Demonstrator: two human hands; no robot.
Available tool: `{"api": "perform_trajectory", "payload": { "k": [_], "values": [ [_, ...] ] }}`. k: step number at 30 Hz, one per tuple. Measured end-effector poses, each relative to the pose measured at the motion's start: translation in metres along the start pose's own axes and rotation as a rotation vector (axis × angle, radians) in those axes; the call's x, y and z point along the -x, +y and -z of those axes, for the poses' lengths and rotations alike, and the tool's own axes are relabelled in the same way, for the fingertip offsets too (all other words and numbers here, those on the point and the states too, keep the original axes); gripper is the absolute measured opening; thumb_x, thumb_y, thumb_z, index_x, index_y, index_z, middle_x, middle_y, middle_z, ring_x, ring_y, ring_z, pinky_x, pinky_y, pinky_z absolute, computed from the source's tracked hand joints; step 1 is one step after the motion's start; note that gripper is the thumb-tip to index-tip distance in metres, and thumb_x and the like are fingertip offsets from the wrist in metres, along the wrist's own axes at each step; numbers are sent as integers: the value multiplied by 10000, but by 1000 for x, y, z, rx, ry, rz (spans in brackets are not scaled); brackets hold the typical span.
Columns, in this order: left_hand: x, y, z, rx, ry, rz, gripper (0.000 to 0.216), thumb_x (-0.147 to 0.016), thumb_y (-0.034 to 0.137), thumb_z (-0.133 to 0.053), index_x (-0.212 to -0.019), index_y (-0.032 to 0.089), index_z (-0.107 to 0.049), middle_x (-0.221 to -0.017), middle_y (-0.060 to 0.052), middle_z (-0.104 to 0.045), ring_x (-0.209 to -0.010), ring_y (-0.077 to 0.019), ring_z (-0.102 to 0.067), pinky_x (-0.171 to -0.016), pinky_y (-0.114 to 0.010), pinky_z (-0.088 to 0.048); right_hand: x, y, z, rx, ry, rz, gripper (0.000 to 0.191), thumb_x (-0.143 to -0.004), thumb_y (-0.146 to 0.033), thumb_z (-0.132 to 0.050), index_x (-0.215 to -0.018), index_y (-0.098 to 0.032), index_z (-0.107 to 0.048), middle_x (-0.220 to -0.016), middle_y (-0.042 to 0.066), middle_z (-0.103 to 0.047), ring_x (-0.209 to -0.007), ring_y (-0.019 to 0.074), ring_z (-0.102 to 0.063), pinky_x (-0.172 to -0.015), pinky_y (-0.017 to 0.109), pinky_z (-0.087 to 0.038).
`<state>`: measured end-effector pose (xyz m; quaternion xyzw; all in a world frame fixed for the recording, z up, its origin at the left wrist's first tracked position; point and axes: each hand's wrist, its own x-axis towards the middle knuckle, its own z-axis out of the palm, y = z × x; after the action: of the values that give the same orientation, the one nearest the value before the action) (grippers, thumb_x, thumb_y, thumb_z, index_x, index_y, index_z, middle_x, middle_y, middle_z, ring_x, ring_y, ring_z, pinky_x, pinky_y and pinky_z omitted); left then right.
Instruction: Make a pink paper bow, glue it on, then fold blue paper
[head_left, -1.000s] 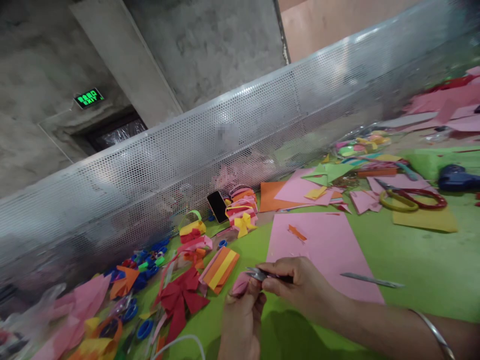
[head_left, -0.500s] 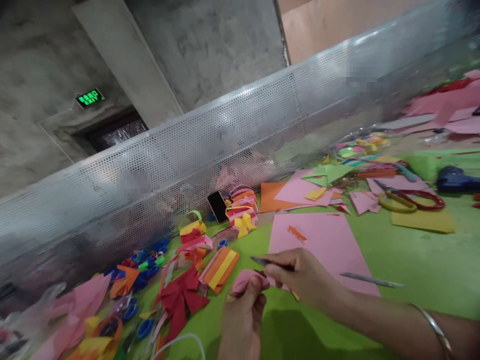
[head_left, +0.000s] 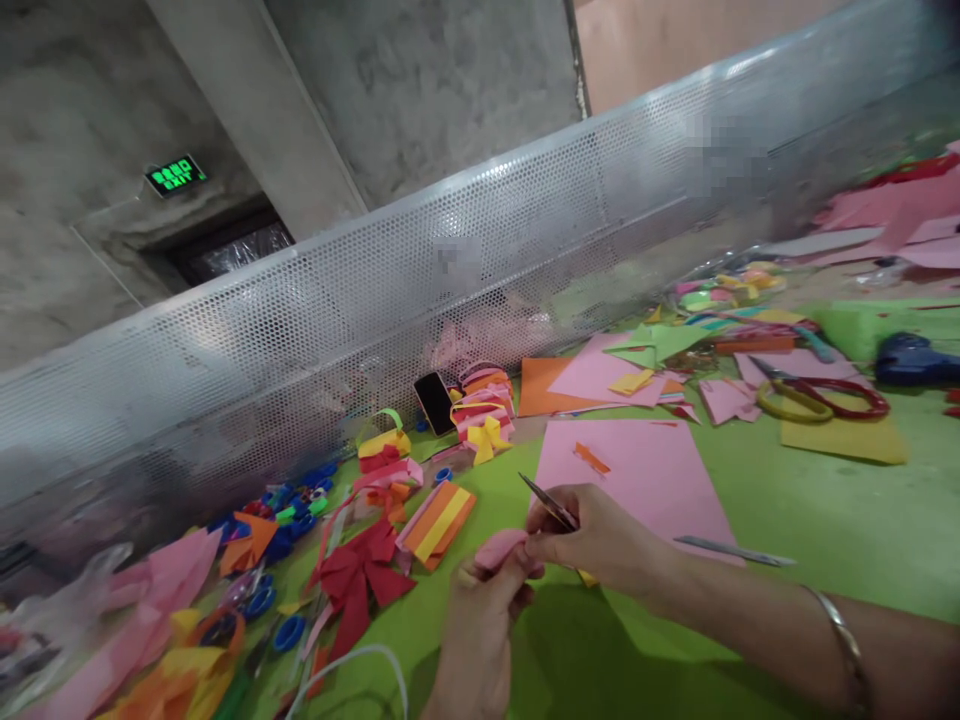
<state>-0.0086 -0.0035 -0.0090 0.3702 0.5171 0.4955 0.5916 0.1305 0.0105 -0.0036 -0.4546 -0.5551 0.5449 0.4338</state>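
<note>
My left hand [head_left: 487, 610] is closed on a small folded piece of pink paper [head_left: 501, 548], pinched between thumb and fingers above the green table. My right hand [head_left: 600, 535] grips slim pointed metal tweezers [head_left: 551, 500], their tips aimed up and left. The fingertips of that hand also touch the right side of the pink piece. Beneath and behind the right hand lies a large pink sheet [head_left: 637, 460] with an orange scrap [head_left: 592, 458] on it. A thin silver tool [head_left: 735, 551] rests to the right, near my right forearm.
Left of my hands are an orange-and-yellow striped paper piece [head_left: 441, 525], a red paper bow [head_left: 364, 575] and blue rings [head_left: 289, 632]. A phone [head_left: 433, 403] leans by a perforated metal screen [head_left: 360, 290]. Scissors [head_left: 832, 398] and a blue glue gun [head_left: 911, 358] lie right.
The tweezers have swung from pointing left to pointing up and left. My right fingertips have come down onto the pink paper, which my left hand still holds.
</note>
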Motion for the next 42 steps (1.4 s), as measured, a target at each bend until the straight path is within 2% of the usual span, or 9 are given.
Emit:
{"api": "perform_trajectory", "payload": {
  "k": [9, 15, 20, 24, 28, 33, 35, 37, 42],
  "values": [
    [2, 6, -3, -264, -10, -144, 131, -568, 243, -758, -617, 133, -707, -536, -19, -633, -476, -90, -480, -460, -186, -351, -3, 9, 0, -3, 58, 25, 67, -657, -225, -577, -669, -159, -574, -560, -42, -517, -539, 97, -457, -509, 217, -332],
    [2, 5, -2, -139, -52, -107, 246, -567, 278, -764, -765, 139, -722, -702, -69, -704, -618, -155, -620, -506, -206, -452, -3, 7, 1, -66, 121, -67, 156, -634, -304, -607, -671, -168, -541, -559, -55, -468, -468, 69, -352, -431, 208, -258],
    [-5, 6, 5, -29, -5, -63, 198, -570, 207, -774, -737, 118, -717, -710, -84, -717, -608, -148, -649, -506, -186, -466, -4, -6, 8, 15, 148, -19, 329, -638, -355, -536, -890, -142, -539, -593, -63, -437, -432, 58, -291, -407, 208, -216],
    [-10, 8, 9, 95, 25, -22, 158, -592, 138, -767, -728, 114, -691, -699, -82, -720, -566, -130, -653, -507, -179, -483, -5, -26, 40, 170, 213, 63, 437, -672, -414, -483, -994, -121, -528, -630, -47, -449, -427, 60, -286, -397, 217, -201],
    [-9, 10, 8, 191, 24, 43, 87, -676, 91, -703, -736, 124, -649, -665, -71, -712, -581, -137, -673, -512, -181, -504, -2, -31, 100, 435, 333, 98, 402, -693, -384, -484, -979, -118, -579, -630, -19, -485, -468, 93, -384, -454, 245, -277],
    [-4, 12, 6, 240, -3, 80, 42, -751, 91, -640, -786, 111, -628, -694, -91, -714, -602, -143, -684, -516, -178, -511, -3, -27, 154, 824, 400, 98, 279, -489, -146, -655, -765, -105, -654, -694, 118, -620, -802, 318, -572, -699, 393, -396],
    [-4, 12, 6, 246, -5, 80, 52, -740, 95, -656, -780, 109, -626, -699, -91, -712, -603, -145, -683, -522, -179, -513, -9, -30, 144, 916, 374, 162, 422, -501, -120, -664, -921, -83, -658, -935, 206, -641, -1010, 388, -523, -832, 466, -371],
    [-5, 11, 6, 249, 5, 71, 71, -720, 101, -680, -754, 114, -620, -696, -85, -708, -618, -151, -684, -531, -181, -513, -16, -31, 115, 959, 276, 262, 481, -611, -176, -645, -1087, -111, -617, -1139, 203, -593, -1124, 347, -480, -922, 456, -348],
    [-7, 9, 8, 225, -44, 49, 116, -703, 175, -716, -763, 136, -625, -731, -57, -705, -625, -146, -671, -577, -214, -520, -19, -6, 33, 903, -78, 607, 362, -751, -246, -632, -1109, -195, -612, -1134, 103, -594, -1028, 223, -551, -870, 341, -444]
  ]
}}
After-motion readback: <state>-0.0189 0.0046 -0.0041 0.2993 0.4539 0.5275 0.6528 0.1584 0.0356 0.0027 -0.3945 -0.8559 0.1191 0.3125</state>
